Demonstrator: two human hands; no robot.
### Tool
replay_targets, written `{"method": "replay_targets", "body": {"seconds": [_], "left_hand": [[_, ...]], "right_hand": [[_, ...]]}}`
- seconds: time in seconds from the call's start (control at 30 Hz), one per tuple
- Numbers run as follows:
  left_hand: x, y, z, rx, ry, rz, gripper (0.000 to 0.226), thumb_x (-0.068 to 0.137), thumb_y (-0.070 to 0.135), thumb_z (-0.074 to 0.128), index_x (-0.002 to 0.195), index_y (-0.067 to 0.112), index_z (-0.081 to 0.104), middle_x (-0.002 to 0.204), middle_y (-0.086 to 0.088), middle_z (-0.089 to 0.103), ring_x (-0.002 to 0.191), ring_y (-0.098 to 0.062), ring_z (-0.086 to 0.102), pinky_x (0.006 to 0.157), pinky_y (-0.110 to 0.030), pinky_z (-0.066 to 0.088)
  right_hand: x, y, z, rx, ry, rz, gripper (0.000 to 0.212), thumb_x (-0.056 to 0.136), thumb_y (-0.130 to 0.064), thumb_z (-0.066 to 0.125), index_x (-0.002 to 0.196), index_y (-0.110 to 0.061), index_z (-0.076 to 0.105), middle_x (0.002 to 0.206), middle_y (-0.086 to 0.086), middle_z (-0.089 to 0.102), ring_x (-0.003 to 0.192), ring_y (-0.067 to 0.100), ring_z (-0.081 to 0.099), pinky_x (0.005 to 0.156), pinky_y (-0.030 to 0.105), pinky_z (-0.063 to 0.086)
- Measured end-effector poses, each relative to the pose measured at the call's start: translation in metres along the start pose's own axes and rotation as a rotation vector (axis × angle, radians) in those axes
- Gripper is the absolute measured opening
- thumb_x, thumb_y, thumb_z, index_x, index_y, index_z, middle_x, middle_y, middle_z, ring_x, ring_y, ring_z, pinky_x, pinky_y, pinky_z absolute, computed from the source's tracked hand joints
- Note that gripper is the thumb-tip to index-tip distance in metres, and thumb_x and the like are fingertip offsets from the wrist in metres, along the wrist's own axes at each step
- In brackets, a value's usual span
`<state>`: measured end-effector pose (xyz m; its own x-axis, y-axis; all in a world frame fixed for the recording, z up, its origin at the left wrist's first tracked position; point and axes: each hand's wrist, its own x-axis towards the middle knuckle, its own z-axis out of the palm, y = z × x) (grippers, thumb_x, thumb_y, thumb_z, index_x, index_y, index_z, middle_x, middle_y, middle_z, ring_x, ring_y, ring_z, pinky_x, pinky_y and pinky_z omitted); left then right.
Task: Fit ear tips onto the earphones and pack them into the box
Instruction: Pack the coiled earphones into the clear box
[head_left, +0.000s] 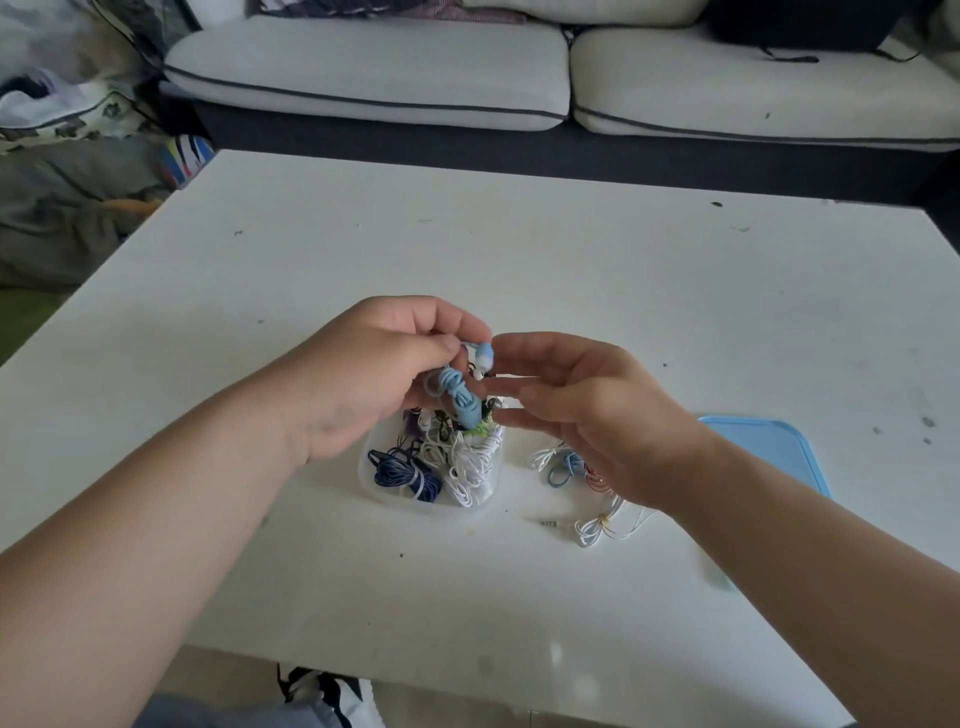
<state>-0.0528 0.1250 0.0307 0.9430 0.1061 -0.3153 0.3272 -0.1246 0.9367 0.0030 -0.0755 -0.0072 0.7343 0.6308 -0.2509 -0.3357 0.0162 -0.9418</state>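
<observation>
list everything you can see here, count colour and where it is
table: one, white, under everything
box: one, clear, mid-table, below the hands
boxed earphones: several coils, navy, white, others; count unclear
held earphones: one coil, light blue, above the box
loose earphones: a few, white, blue, red, right of box
lid: one, light blue, flat, far right
sofa: one, white cushions, behind table
left hand: one, fingers pinch held earphones
right hand: one, fingers straight, beside the earbud

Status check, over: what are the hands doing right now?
Left hand grips blue earphones above box. Right hand beside earbud, grip unclear. Lid off, nothing blocking.
</observation>
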Motion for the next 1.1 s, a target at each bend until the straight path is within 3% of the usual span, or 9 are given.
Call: {"method": "replay_targets", "body": {"seconds": [0.07, 0.13, 0.37, 0.5, 0.57, 0.67, 0.77, 0.93, 1.1], "left_hand": [[0.001, 0.004, 0.002, -0.133, -0.033, -0.016, 0.028, 0.105, 0.0, 0.047, 0.104, 0.009, 0.074, 0.093, -0.007, 0.073, 0.082, -0.02, 0.067, 0.077, -0.033, 0.061], [0.002, 0.006, 0.002, -0.192, -0.045, -0.021, 0.028, 0.105, 0.0, 0.046, 0.104, 0.008, 0.072, 0.092, -0.008, 0.072, 0.074, -0.018, 0.066, 0.07, -0.029, 0.06], [0.002, 0.005, 0.003, -0.258, -0.083, -0.059, 0.022, 0.103, -0.002, 0.049, 0.107, 0.005, 0.069, 0.099, -0.013, 0.074, 0.066, -0.02, 0.065, 0.065, -0.028, 0.059], [0.003, 0.003, 0.01, -0.211, -0.065, -0.061, 0.021, 0.103, -0.001, 0.052, 0.108, 0.008, 0.07, 0.084, -0.008, 0.069, 0.066, -0.019, 0.067, 0.059, -0.029, 0.058], [0.007, 0.0, 0.016, -0.18, -0.032, -0.091, 0.018, 0.102, 0.001, 0.055, 0.109, 0.008, 0.07, 0.084, -0.008, 0.07, 0.07, -0.019, 0.069, 0.062, -0.034, 0.06], [0.012, -0.007, 0.036, -0.136, 0.003, -0.15, 0.012, 0.099, 0.002, 0.064, 0.105, 0.01, 0.07, 0.092, -0.014, 0.072, 0.08, -0.026, 0.071, 0.082, -0.05, 0.064], [0.016, -0.014, 0.06, 0.011, -0.018, -0.138, 0.014, 0.094, 0.0, 0.07, 0.098, 0.013, 0.072, 0.097, -0.014, 0.073, 0.082, -0.026, 0.071, 0.086, -0.049, 0.064], [0.017, -0.009, 0.067, 0.299, -0.115, -0.088, 0.026, 0.095, 0.005, 0.061, 0.099, 0.025, 0.077, 0.1, -0.013, 0.078, 0.101, -0.032, 0.075, 0.095, -0.051, 0.06], [0.012, 0.005, 0.042, 0.469, -0.095, -0.005, 0.028, 0.096, 0.004, 0.061, 0.113, 0.022, 0.074, 0.089, -0.009, 0.08, 0.088, -0.032, 0.076, 0.087, -0.048, 0.063]], "right_hand": [[-0.001, -0.002, -0.001, 0.109, -0.082, 0.014, 0.048, 0.091, 0.024, 0.044, 0.13, 0.003, 0.061, 0.125, 0.022, 0.07, 0.117, 0.035, 0.069, 0.101, 0.045, 0.056], [-0.001, -0.003, -0.003, 0.176, -0.092, 0.024, 0.042, 0.092, 0.02, 0.048, 0.129, 0.005, 0.062, 0.121, 0.024, 0.072, 0.111, 0.036, 0.071, 0.098, 0.044, 0.057], [0.0, -0.003, 0.002, 0.233, -0.018, 0.005, 0.03, 0.094, 0.0, 0.063, 0.123, 0.005, 0.066, 0.117, 0.024, 0.072, 0.101, 0.032, 0.071, 0.088, 0.036, 0.061], [0.003, -0.001, -0.001, 0.245, 0.104, 0.025, 0.031, 0.094, -0.003, 0.066, 0.123, 0.009, 0.065, 0.117, 0.032, 0.069, 0.097, 0.035, 0.069, 0.081, 0.034, 0.063], [0.004, -0.001, -0.005, 0.196, 0.185, 0.045, 0.027, 0.095, -0.001, 0.067, 0.12, 0.007, 0.067, 0.112, 0.032, 0.071, 0.09, 0.032, 0.072, 0.076, 0.034, 0.063], [0.006, 0.001, -0.016, -0.115, 0.427, 0.039, 0.019, 0.095, 0.0, 0.065, 0.112, -0.003, 0.072, 0.099, 0.018, 0.077, 0.078, 0.022, 0.073, 0.075, 0.039, 0.064], [0.007, 0.002, -0.026, -0.231, 0.553, 0.055, 0.024, 0.096, -0.001, 0.058, 0.113, -0.01, 0.072, 0.099, 0.01, 0.075, 0.077, 0.018, 0.069, 0.076, 0.043, 0.063], [0.007, 0.006, -0.028, -0.303, 0.495, 0.108, 0.018, 0.096, -0.006, 0.059, 0.102, -0.01, 0.075, 0.09, 0.01, 0.076, 0.074, 0.019, 0.068, 0.071, 0.038, 0.062], [0.009, 0.011, -0.019, -0.468, 0.479, 0.056, 0.023, 0.093, -0.008, 0.059, 0.096, -0.022, 0.076, 0.086, 0.003, 0.077, 0.072, 0.018, 0.066, 0.067, 0.037, 0.059]]}}
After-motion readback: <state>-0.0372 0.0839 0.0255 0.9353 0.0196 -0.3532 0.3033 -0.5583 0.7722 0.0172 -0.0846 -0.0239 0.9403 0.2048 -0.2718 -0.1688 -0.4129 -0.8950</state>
